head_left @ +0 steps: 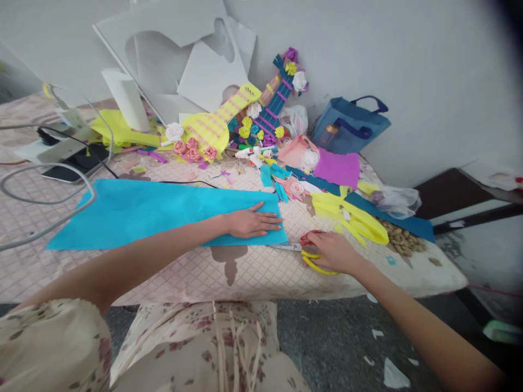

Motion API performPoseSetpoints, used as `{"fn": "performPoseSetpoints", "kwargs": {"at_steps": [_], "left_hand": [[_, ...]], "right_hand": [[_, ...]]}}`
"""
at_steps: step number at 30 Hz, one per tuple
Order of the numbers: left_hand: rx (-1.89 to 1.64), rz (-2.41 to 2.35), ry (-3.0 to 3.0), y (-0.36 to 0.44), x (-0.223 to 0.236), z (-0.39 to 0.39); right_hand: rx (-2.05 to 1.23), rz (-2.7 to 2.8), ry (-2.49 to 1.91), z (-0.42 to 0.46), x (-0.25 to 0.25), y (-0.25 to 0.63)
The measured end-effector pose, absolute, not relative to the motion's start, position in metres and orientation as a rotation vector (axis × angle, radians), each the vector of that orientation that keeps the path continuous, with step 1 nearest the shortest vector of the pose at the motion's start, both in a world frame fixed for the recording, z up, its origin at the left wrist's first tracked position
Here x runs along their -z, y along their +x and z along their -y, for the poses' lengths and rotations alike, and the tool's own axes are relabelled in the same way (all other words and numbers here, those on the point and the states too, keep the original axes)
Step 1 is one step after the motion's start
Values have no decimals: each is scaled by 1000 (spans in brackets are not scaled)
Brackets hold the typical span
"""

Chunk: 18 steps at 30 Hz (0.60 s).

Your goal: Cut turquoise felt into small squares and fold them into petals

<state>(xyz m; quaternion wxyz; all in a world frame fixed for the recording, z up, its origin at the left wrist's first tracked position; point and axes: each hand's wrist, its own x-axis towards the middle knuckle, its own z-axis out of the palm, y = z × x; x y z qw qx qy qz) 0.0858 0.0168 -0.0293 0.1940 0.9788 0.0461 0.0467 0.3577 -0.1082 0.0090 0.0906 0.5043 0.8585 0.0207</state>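
A long sheet of bright blue paper (pixel 163 209) lies along the front of the table. My left hand (pixel 254 221) rests flat on its right end, fingers stretched out to the right. Just beyond that end, my right hand (pixel 329 249) grips a pair of scissors (pixel 311 256) by red and yellow handles. The blades point left and reach the sheet's lower right corner; whether they are cutting into it I cannot tell. Small blue paper scraps (pixel 281 190) and a strip of yellow paper (pixel 349 215) lie close behind my hands.
Behind the sheet lean a yellow paper guitar (pixel 212 128) and a dark blue one (pixel 278 106) with paper flowers. A blue bag (pixel 349 125), purple paper (pixel 338 167) and peanuts (pixel 406 242) are to the right. A phone (pixel 77 163), cables and a white roll (pixel 128 100) stand left.
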Motion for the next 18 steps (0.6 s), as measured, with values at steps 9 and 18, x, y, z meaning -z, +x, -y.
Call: {"fn": "performPoseSetpoints", "kwargs": {"at_steps": [9, 18], "left_hand": [[-148, -103, 2786, 86, 33, -19], [-190, -77, 2801, 86, 33, -18]], "right_hand": [[-17, -2580, 1527, 111, -11, 356], [18, -2571, 1518, 108, -11, 345]]}}
